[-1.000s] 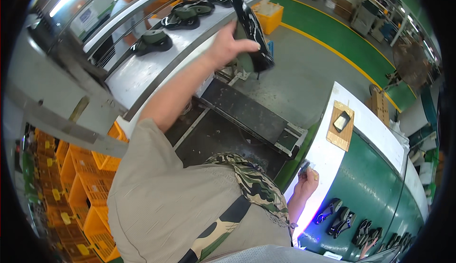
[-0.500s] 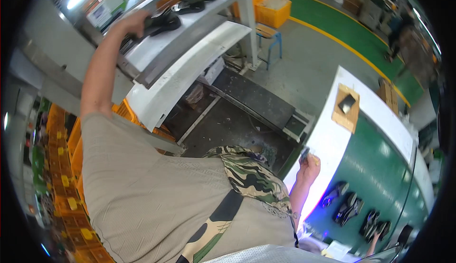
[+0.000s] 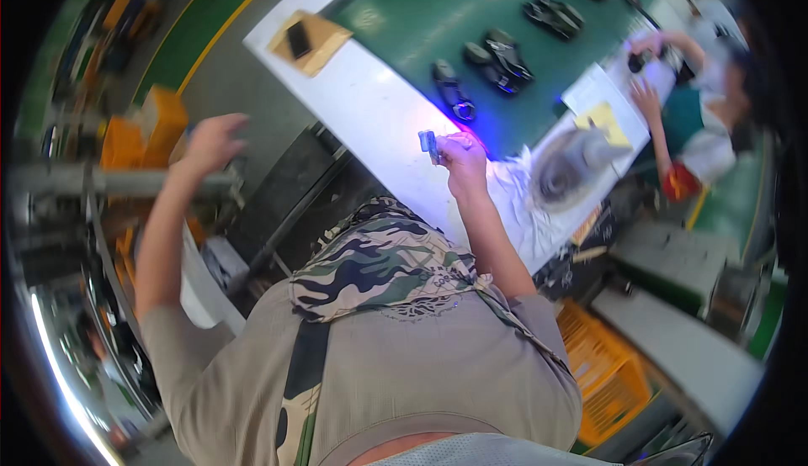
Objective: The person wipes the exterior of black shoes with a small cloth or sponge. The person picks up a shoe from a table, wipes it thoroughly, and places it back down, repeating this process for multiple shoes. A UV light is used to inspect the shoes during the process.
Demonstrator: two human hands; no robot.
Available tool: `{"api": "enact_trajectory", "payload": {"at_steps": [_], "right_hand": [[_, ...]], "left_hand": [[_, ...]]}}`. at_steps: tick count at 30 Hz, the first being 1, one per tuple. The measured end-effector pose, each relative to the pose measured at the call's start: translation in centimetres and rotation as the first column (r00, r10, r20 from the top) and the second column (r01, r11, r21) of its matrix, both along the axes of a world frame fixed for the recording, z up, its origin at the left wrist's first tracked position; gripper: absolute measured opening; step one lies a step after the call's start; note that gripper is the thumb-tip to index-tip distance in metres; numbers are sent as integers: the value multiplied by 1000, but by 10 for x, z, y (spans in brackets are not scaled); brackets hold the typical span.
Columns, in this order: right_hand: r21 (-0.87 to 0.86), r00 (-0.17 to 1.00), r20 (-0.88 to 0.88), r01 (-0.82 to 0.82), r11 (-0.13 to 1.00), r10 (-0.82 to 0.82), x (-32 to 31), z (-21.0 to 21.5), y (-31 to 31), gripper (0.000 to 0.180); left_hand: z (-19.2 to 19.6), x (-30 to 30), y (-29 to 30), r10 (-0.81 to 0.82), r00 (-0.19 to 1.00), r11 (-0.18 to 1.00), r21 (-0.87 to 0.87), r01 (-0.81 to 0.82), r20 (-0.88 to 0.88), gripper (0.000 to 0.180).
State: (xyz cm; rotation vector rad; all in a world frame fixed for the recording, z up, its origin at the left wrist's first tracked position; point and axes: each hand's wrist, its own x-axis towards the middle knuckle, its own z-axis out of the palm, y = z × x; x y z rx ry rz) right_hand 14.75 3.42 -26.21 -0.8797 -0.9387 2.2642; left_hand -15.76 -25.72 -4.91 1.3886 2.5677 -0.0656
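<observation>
My right hand (image 3: 465,161) is closed on a small blue-grey piece (image 3: 428,143), its exact kind too small to make out. That hand is above the white table edge (image 3: 383,100), in blue-violet light. Close to it, a dark shoe (image 3: 453,92) lies on the green conveyor belt (image 3: 396,7), with a pair of dark shoes (image 3: 498,60) beyond. Out to the left, my left hand (image 3: 215,142) is raised in the air, slightly blurred, with its fingers apart and nothing visible in them.
A dark phone (image 3: 299,39) lies on cardboard (image 3: 328,43) at the table's far left corner. White cloth (image 3: 513,201) and a grey rounded object (image 3: 560,172) are right of my hand. A co-worker (image 3: 694,121) handles a dark item across. Orange crates (image 3: 602,373) stand at lower right.
My left hand has come off the dark shoe on the white shelf. I have turned right, so the belt and co-worker are now ahead. My right hand still holds the small piece.
</observation>
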Motion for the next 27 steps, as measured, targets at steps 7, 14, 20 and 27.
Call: {"api": "enact_trajectory", "payload": {"at_steps": [7,14,20,27], "right_hand": [[97,811,62,576,812,-582,139,19,19,18],[109,269,194,950,294,-943,228,34,-67,20],[57,303,263,943,329,-916,190,9,-98,14],[306,532,315,727,615,-786,119,16,-23,19]], "left_hand": [[-223,50,313,-826,560,564,-95,820,-64,53],[-312,66,430,-951,307,267,-443,856,20,28],[-276,60,456,-738,619,486,-423,764,269,54],[-195,41,385,-249,-84,968,247,-33,965,50]]}}
